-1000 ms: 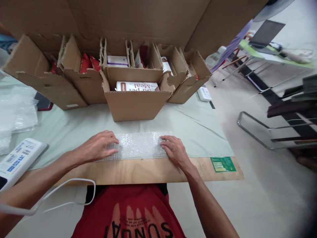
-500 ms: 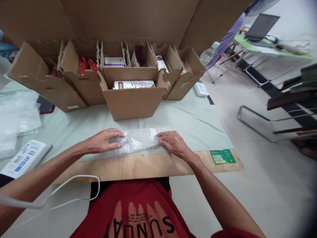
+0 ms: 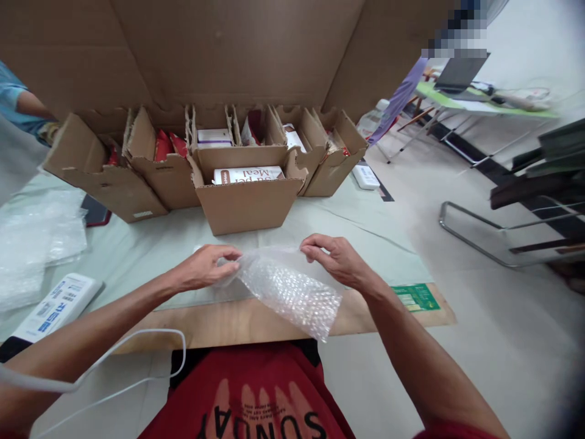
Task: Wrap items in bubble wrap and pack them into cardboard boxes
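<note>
Because the bubble-wrap sheet [image 3: 295, 292] appears held only along its upper edge, slipping is judged the likeliest fault. Left hand [image 3: 208, 266]: thumb and fingers closed on the sheet's left end. Right hand [image 3: 336, 259]: thumb and fingertips together, apparently on the top film; exact grip unclear. Sheet lies between the hands, tilted, lower right corner drooping over the wooden edge [image 3: 196, 326]. Risks: uneven pull could tear or twist the film; that loose corner could catch on the wood; the white cable [image 3: 68, 386], looping at lower left, could snag.

Surface: pale green cloth [image 3: 388, 244]; spare bubble wrap [image 3: 43, 244] piled at far left, white device [image 3: 57, 305] nearer, green card [image 3: 418, 297] at right. Beyond, a cardboard bin [image 3: 251, 207] holds a carton [image 3: 249, 175] lettered "Meal"; more bins [image 3: 171, 183] behind.

Room: laptop [image 3: 461, 72] on a green folding table [image 3: 503, 108]; dark chair [image 3: 516, 194]; pale floor [image 3: 512, 366].
</note>
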`<action>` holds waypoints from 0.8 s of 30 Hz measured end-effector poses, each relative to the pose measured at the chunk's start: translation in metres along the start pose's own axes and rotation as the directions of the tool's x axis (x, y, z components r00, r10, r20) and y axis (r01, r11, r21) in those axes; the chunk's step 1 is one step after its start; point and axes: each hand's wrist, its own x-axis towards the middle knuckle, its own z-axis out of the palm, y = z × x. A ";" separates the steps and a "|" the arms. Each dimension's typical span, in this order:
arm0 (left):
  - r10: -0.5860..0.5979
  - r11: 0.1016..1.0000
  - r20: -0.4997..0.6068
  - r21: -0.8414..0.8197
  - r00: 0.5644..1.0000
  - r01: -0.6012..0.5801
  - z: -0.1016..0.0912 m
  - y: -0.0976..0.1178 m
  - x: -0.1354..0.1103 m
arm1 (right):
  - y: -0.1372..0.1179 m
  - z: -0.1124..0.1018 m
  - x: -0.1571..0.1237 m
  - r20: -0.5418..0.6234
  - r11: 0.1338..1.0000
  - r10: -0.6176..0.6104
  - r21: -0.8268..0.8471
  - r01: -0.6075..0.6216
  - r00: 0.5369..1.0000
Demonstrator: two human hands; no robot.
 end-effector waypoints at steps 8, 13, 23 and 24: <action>-0.043 0.996 0.010 0.080 0.999 0.042 -0.007 -0.012 -0.009 | 0.007 -0.047 0.012 0.203 0.994 0.038 0.095 -0.059 0.978; -0.159 0.975 0.181 -0.127 0.971 0.183 -0.031 -0.013 -0.015 | 0.042 -0.039 0.034 0.185 0.982 0.098 0.140 -0.125 0.978; 0.067 0.929 -0.434 0.356 0.898 0.103 -0.003 -0.043 -0.030 | 0.073 0.018 0.007 -0.309 0.926 0.005 -0.358 -0.121 0.951; 0.141 0.918 -0.385 0.396 0.912 0.025 0.004 -0.043 -0.033 | 0.069 0.026 -0.001 -0.294 0.920 -0.029 -0.382 -0.090 0.955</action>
